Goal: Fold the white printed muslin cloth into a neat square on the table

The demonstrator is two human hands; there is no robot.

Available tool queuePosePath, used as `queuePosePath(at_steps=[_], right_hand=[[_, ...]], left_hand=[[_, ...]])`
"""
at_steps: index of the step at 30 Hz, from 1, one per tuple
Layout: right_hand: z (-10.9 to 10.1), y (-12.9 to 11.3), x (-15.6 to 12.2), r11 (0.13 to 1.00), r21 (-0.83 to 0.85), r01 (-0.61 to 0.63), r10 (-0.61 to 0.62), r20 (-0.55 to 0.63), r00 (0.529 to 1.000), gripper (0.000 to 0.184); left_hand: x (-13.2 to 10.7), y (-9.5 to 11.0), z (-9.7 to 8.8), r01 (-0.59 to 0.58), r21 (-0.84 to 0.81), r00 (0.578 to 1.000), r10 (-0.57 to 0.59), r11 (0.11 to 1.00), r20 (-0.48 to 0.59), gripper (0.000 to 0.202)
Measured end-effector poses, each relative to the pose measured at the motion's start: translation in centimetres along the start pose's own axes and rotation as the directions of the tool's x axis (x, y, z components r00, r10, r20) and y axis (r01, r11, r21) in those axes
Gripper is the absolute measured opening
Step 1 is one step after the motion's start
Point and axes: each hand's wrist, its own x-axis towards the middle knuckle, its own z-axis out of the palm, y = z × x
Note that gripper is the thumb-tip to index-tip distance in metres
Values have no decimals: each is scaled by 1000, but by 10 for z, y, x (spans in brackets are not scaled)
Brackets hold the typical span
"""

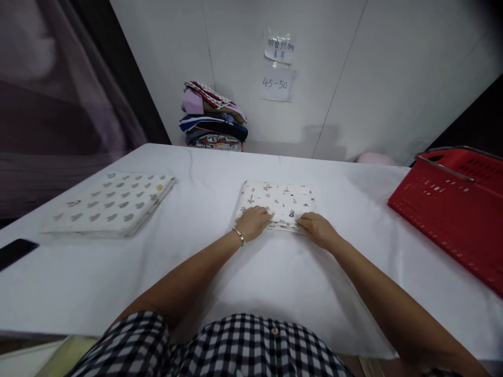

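Observation:
A white folded cloth with small brown and grey prints lies flat in front of me on the white-covered table. My left hand holds its near left corner, fingers curled over the top. At the near right corner, my right hand pinches the front edge, where several layers show. Both thumbs are partly hidden. To the left rests another folded cloth, white with grey mouse-head prints; neither hand touches it.
A red plastic basket with a metal handle stands at the right. A dark phone-like object lies at the left edge. Behind the table rises a stack of folded fabrics against the wall, near two paper signs.

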Motion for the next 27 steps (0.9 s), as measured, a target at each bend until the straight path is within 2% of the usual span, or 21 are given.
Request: queuePosePath(at_steps=[5, 11, 15, 21, 27], right_hand=[[5, 0, 5, 997, -76, 15, -11, 56, 998, 31], [10, -1, -4, 990, -139, -7, 1, -41, 999, 31], [11, -1, -9, 991, -116, 67, -69, -16, 997, 30], [8, 0, -6, 988, -98, 121, -127, -59, 990, 28], [15, -2, -7, 983, -165, 74, -98, -148, 984, 29]], left_hand=[[6, 5, -5, -35, 88, 997, 29, 995, 76, 19], [0, 8, 0, -46, 171, 999, 51, 984, -20, 25], [-5, 7, 4, -80, 126, 997, 81, 989, -3, 21], [-5, 2, 5, -76, 108, 997, 77, 991, -9, 19], [-6, 0, 11, -56, 208, 993, 77, 976, -95, 23]])
